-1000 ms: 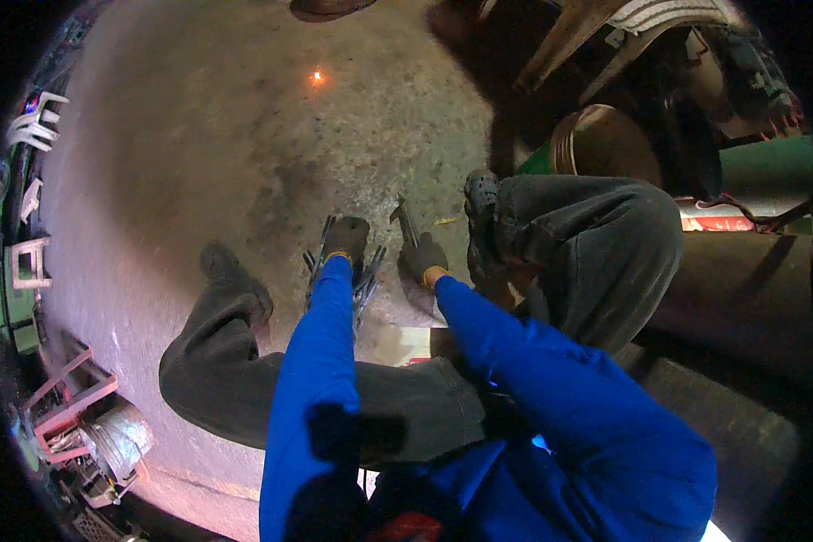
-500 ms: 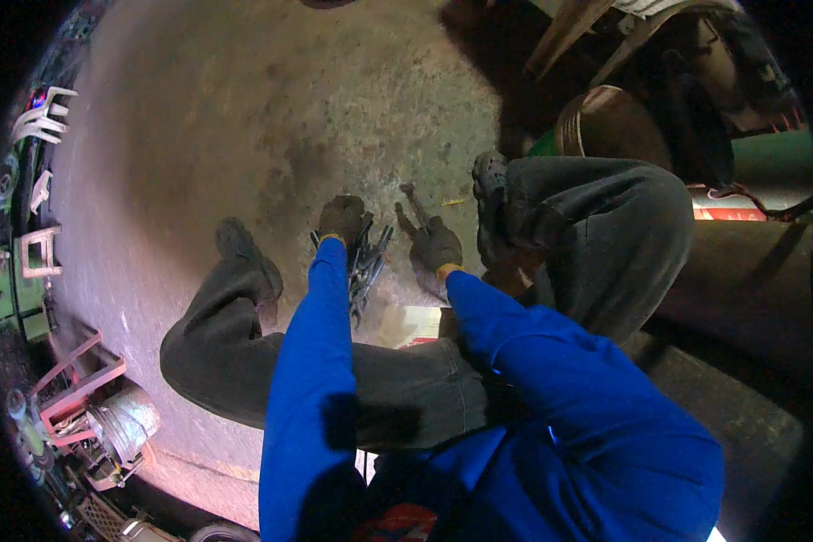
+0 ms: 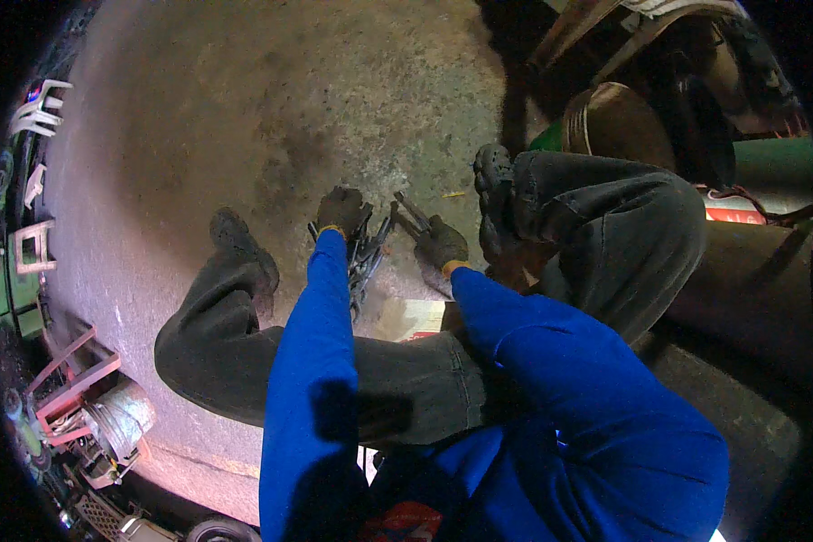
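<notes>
Left hand: I see my gloved left hand (image 3: 340, 210) curled down on the top end of a bundle of thin metal rods (image 3: 364, 260), fingers closed on them.
Rods: the bundle lies on the floor between my legs, its long axis running from near my lap up and away toward the left hand, splaying slightly at the far end.
Right hand: my gloved right hand (image 3: 441, 244) pinches one dark metal piece (image 3: 408, 212), which points up and to the left, away from me; it is probably a single rod or a small tool, the view is too dim to say.
Surface: a rough, stained concrete floor (image 3: 244, 108), lit in the middle, dark toward the rim.
Left edge: white and green frames (image 3: 27, 253) and a red bracket with a metal cylinder (image 3: 108, 420) sit well apart from the hands.
Near the rods: a pale flat card (image 3: 420, 318) lies just beside the bundle's near end.
Right side: my raised knee (image 3: 623, 235) and shoe (image 3: 495, 194) stand close beside the right hand, with a green cylinder (image 3: 768, 163) beyond.
</notes>
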{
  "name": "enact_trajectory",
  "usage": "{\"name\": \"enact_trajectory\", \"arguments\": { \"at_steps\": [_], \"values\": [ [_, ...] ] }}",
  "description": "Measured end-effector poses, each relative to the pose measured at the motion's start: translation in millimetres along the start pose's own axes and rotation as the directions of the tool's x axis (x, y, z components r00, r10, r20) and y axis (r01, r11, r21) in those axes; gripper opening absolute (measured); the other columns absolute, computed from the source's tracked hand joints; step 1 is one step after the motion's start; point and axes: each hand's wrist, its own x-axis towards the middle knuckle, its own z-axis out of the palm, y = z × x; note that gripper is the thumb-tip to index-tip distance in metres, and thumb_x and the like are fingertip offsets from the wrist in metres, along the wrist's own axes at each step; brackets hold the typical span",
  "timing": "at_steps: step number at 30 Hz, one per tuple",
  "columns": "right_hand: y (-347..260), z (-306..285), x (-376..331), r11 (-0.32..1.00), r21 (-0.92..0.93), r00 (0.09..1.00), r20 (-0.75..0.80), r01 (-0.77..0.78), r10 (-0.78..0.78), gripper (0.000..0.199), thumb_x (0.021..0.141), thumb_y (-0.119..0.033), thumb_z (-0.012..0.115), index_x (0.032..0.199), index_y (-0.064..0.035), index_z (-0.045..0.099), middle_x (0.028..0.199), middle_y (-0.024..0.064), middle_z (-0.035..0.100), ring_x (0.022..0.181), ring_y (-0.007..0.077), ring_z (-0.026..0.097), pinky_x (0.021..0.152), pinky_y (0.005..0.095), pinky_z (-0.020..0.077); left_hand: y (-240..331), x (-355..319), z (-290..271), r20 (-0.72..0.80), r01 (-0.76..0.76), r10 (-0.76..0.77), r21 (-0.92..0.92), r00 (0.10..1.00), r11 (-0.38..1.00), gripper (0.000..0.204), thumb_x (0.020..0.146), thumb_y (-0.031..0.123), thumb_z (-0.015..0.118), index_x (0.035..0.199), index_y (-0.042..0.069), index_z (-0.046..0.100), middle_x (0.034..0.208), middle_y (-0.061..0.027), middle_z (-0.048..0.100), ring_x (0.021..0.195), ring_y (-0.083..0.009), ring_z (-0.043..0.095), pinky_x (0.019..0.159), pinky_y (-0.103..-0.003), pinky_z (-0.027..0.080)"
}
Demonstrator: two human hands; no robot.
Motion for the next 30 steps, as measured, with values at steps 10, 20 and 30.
{"name": "enact_trajectory", "arguments": {
  "at_steps": [10, 20, 30],
  "values": [
    [-40, -19, -4, 0.984, 0.147, 0.993, -0.032, -0.104, 0.11, 0.044, 0.093, -0.037, 0.063, 0.124, -0.0059, 0.063, 0.106, 0.0279, 0.072, 0.101, 0.0487, 0.069, 0.084, 0.0537, 0.0537, -14, -9, -4, -0.009, -0.09, 0.093, 0.181, 0.996, 0.979, 0.016, 0.092, 0.018, 0.06, 0.095, 0.007, 0.071, 0.106, -0.0227, 0.072, 0.102, -0.0429, 0.07, 0.089, -0.054, 0.055],
    [-27, -3, 12, 0.989, -0.143, 0.994, 0.1, -0.025, 0.04, 0.045, 0.091, -0.037, 0.067, 0.124, -0.008, 0.063, 0.106, 0.0239, 0.074, 0.1, 0.0472, 0.07, 0.087, 0.0561, 0.0542, -15, -10, -6, -0.016, -0.04, 0.044, 0.167, 0.999, 0.985, 0.015, 0.091, 0.021, 0.063, 0.095, 0.01, 0.073, 0.107, -0.023, 0.073, 0.103, -0.0438, 0.07, 0.09, -0.052, 0.055],
    [-21, 4, 15, 0.981, 0.163, 0.992, 0.042, 0.108, -0.116, 0.046, 0.093, -0.044, 0.069, 0.125, -0.0106, 0.065, 0.112, 0.0233, 0.074, 0.106, 0.0454, 0.069, 0.09, 0.0508, 0.054, -8, -6, -12, 0.045, 0.174, -0.171, -0.081, 0.984, 0.981, 0.039, 0.097, 0.038, 0.056, 0.102, 0.006, 0.079, 0.116, -0.0204, 0.075, 0.103, -0.0419, 0.072, 0.091, -0.05, 0.055]
  ]
}}
